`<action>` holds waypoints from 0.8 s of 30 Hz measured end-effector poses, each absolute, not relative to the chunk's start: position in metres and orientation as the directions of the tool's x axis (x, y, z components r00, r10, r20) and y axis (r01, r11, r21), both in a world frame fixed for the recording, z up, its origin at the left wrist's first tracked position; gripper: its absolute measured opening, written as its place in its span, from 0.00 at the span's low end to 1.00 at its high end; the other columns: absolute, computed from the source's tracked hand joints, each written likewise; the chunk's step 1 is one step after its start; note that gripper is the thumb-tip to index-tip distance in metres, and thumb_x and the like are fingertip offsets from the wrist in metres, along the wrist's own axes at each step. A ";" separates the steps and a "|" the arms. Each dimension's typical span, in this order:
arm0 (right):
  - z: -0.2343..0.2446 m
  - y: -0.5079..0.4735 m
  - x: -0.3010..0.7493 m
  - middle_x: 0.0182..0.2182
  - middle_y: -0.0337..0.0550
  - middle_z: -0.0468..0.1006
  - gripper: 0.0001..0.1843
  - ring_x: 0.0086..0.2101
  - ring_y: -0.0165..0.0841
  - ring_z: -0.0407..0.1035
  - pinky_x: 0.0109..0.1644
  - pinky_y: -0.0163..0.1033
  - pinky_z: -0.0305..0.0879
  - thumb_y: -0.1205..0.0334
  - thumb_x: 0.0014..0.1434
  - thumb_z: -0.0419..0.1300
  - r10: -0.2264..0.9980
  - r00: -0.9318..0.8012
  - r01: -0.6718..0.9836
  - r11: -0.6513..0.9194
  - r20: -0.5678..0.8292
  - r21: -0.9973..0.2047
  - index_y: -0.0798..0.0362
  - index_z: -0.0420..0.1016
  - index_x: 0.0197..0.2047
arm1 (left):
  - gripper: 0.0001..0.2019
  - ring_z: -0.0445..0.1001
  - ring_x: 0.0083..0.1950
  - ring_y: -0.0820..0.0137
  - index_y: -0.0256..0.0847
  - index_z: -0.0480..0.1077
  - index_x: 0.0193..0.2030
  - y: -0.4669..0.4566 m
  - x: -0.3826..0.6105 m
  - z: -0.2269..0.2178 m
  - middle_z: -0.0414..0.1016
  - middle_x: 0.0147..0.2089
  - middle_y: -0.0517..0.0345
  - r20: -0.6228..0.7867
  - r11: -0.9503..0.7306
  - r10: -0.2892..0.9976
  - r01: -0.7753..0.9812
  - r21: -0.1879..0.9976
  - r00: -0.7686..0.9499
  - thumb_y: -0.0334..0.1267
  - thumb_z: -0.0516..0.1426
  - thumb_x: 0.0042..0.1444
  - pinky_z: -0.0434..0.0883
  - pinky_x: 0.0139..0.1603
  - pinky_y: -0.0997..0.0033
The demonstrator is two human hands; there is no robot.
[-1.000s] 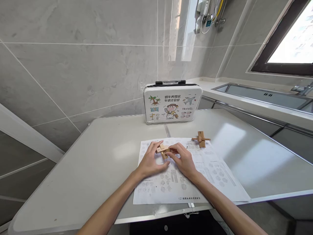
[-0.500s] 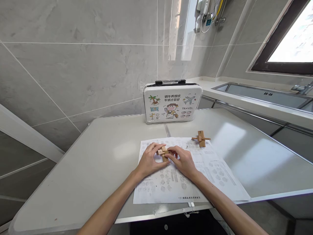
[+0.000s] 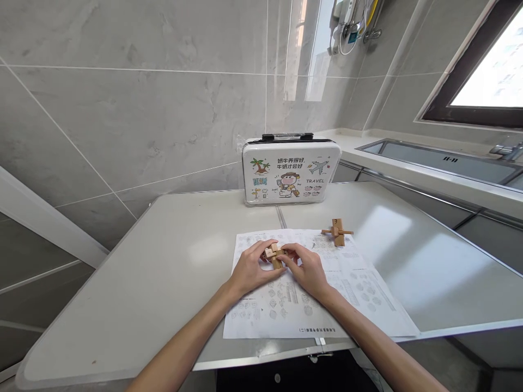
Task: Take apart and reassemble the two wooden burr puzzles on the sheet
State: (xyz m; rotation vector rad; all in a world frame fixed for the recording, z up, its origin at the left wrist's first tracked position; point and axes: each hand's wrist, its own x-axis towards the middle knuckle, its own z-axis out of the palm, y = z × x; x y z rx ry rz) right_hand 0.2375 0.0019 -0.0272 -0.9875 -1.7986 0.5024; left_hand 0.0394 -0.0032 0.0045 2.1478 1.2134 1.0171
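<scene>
Both my hands meet over a printed instruction sheet [image 3: 347, 305] on the grey table [image 3: 163, 283]. My left hand [image 3: 250, 268] and my right hand [image 3: 305, 267] pinch a small wooden interlocking puzzle [image 3: 273, 253] from either side, just above the paper. The fingers of both hands are curled round its bars, and parts of the puzzle are hidden by them. A second wooden cross-shaped puzzle [image 3: 337, 232] lies on the sheet's far right corner, apart from my hands.
A white tin case [image 3: 291, 173] with cartoon prints and a black handle stands upright at the table's back edge against the tiled wall. A steel sink [image 3: 441, 158] with a tap [image 3: 506, 149] sits in the counter to the right, under a window.
The puzzle's pieces have been pushed closer together between my fingers and turned slightly. My hands stay in the same place over the sheet.
</scene>
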 end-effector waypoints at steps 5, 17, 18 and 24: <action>-0.026 0.001 0.236 0.39 0.45 0.84 0.09 0.30 0.35 0.76 0.35 0.41 0.72 0.54 0.72 0.59 0.798 -0.208 0.392 0.598 0.566 -0.699 0.49 0.75 0.49 | 0.30 0.81 0.47 0.63 0.49 0.69 0.63 -0.004 0.040 0.003 0.81 0.53 0.55 0.389 -0.512 0.859 0.549 0.660 0.333 0.42 0.69 0.54 0.79 0.49 0.63; -0.022 0.002 0.233 0.33 0.41 0.80 0.16 0.31 0.36 0.74 0.40 0.42 0.71 0.52 0.76 0.48 0.875 -0.131 0.317 0.483 0.466 -0.816 0.48 0.72 0.56 | 0.31 0.81 0.51 0.60 0.47 0.72 0.62 -0.004 0.043 0.009 0.82 0.54 0.54 0.386 -0.461 0.887 0.502 0.731 0.252 0.45 0.70 0.51 0.78 0.54 0.61; -0.021 0.003 0.233 0.32 0.41 0.80 0.17 0.31 0.35 0.74 0.40 0.41 0.71 0.51 0.76 0.49 0.884 -0.132 0.312 0.467 0.449 -0.827 0.49 0.72 0.56 | 0.31 0.81 0.51 0.61 0.47 0.72 0.62 -0.003 0.043 0.010 0.82 0.54 0.54 0.375 -0.452 0.892 0.480 0.752 0.252 0.45 0.71 0.51 0.78 0.54 0.61; -0.017 0.007 0.233 0.29 0.39 0.77 0.19 0.28 0.35 0.72 0.36 0.40 0.69 0.45 0.75 0.50 0.910 -0.244 0.220 0.388 0.334 -0.895 0.49 0.73 0.44 | 0.31 0.77 0.58 0.59 0.49 0.72 0.62 -0.002 0.041 0.014 0.77 0.60 0.52 0.321 -0.426 0.891 0.343 0.837 0.323 0.42 0.72 0.50 0.77 0.56 0.62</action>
